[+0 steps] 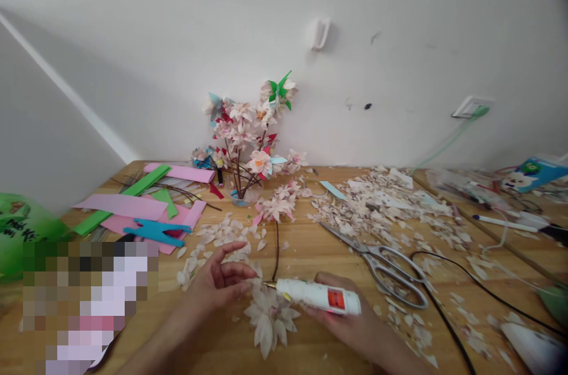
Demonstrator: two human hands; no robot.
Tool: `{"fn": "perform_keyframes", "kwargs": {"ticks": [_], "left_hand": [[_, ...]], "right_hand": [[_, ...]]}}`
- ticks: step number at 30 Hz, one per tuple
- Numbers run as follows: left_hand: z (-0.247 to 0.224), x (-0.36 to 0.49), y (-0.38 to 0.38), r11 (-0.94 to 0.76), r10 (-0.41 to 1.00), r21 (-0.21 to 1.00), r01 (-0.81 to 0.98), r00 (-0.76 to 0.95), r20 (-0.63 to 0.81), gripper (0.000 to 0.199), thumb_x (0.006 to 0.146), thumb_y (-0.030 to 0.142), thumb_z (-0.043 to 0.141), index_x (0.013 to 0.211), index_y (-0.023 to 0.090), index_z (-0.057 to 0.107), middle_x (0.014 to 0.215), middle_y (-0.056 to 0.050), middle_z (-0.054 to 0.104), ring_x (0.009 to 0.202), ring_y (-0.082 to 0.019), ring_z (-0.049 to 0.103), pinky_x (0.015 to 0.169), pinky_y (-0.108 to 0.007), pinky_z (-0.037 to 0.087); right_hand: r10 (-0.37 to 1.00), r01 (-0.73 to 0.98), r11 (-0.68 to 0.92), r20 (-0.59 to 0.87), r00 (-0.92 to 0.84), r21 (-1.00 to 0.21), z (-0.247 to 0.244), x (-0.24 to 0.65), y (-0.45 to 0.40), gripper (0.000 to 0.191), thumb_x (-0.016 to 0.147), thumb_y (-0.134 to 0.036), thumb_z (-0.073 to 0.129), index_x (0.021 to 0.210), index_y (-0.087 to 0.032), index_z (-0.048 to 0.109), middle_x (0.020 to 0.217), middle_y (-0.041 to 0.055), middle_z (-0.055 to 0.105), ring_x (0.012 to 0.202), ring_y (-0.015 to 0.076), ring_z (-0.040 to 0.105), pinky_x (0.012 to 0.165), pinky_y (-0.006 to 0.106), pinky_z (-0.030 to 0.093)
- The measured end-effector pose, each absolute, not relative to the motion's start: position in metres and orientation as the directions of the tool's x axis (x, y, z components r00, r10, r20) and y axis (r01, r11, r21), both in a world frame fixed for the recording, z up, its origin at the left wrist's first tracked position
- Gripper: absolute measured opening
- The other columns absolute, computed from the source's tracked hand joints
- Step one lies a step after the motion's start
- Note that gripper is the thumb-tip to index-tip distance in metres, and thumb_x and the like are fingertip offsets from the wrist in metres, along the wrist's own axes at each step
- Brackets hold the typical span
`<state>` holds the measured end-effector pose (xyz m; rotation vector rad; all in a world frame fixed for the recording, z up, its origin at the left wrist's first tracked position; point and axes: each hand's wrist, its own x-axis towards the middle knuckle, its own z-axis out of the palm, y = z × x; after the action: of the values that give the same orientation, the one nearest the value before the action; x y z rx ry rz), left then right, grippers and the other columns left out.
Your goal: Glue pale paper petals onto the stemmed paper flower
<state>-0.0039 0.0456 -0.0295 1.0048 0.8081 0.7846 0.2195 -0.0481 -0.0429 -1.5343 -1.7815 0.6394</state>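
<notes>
My right hand is wrapped round a white hot glue gun with a red switch on its side. The gun's metal nozzle points left and touches or nearly touches a pale petal. That petal is pinched between the thumb and fingers of my left hand. Just below the nozzle lies a layered flower of whitish petals; whether it touches the gun, I cannot tell. Behind the hands, another flower on a brown stem rests on the wooden table.
A glass of flowering twigs stands by the wall. Loose petals cover the right side, near silver-grey scissors and a black cord. Pink, green and blue crepe paper lies left, beside a green bag. The lower left is pixelated.
</notes>
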Motion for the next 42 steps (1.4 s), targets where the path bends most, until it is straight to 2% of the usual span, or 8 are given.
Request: {"fn": "perform_keyframes", "kwargs": {"ticks": [12, 17, 25, 35, 42], "left_hand": [[-0.039, -0.008, 0.052, 0.342, 0.818, 0.928, -0.147, 0.532, -0.218, 0.065, 0.054, 0.020, 0.081, 0.109, 0.023, 0.047, 0.070, 0.002, 0.070, 0.065, -0.012, 0.064, 0.057, -0.021, 0.046], [-0.039, -0.008, 0.054, 0.358, 0.814, 0.921, -0.152, 0.534, -0.228, 0.065, 0.055, 0.019, 0.081, 0.109, 0.023, 0.046, 0.071, 0.002, 0.070, 0.067, -0.012, 0.064, 0.064, -0.022, 0.047], [-0.045, -0.008, 0.054, 0.340, 0.823, 0.923, -0.181, 0.531, -0.199, 0.062, 0.054, 0.021, 0.082, 0.107, 0.024, 0.050, 0.069, 0.002, 0.070, 0.066, -0.014, 0.064, 0.061, -0.022, 0.046], [-0.048, -0.010, 0.057, 0.352, 0.814, 0.922, -0.158, 0.539, -0.219, 0.065, 0.054, 0.020, 0.082, 0.109, 0.023, 0.048, 0.072, 0.001, 0.070, 0.068, -0.014, 0.065, 0.063, -0.023, 0.048], [-0.043, -0.007, 0.052, 0.343, 0.828, 0.920, -0.187, 0.523, -0.202, 0.062, 0.053, 0.021, 0.081, 0.107, 0.024, 0.051, 0.070, 0.002, 0.069, 0.065, -0.013, 0.064, 0.061, -0.022, 0.047]], "right_hand": [[0.978, 0.663, 0.198, 0.188, -0.088, -0.722, -0.040, 0.219, -0.048, 0.031, 0.079, -0.035, 0.056, 0.059, -0.021, 0.037, 0.055, -0.0050, 0.042, 0.050, 0.0113, 0.040, 0.047, 0.023, 0.028], [0.975, 0.662, 0.209, 0.204, -0.087, -0.720, -0.041, 0.220, -0.048, 0.031, 0.079, -0.035, 0.055, 0.059, -0.021, 0.036, 0.055, -0.0048, 0.041, 0.049, 0.0114, 0.040, 0.047, 0.024, 0.028], [0.978, 0.641, 0.194, 0.197, -0.067, -0.742, -0.037, 0.219, -0.047, 0.029, 0.079, -0.035, 0.054, 0.060, -0.021, 0.038, 0.055, -0.0046, 0.043, 0.050, 0.0114, 0.041, 0.046, 0.023, 0.030], [0.977, 0.683, 0.209, 0.182, -0.113, -0.700, -0.035, 0.219, -0.048, 0.032, 0.079, -0.039, 0.054, 0.059, -0.021, 0.038, 0.054, -0.0038, 0.043, 0.049, 0.0123, 0.042, 0.047, 0.024, 0.028], [0.976, 0.678, 0.200, 0.207, -0.072, -0.708, -0.038, 0.220, -0.047, 0.027, 0.078, -0.032, 0.056, 0.059, -0.020, 0.041, 0.055, -0.0042, 0.046, 0.050, 0.0112, 0.042, 0.047, 0.023, 0.031]]}}
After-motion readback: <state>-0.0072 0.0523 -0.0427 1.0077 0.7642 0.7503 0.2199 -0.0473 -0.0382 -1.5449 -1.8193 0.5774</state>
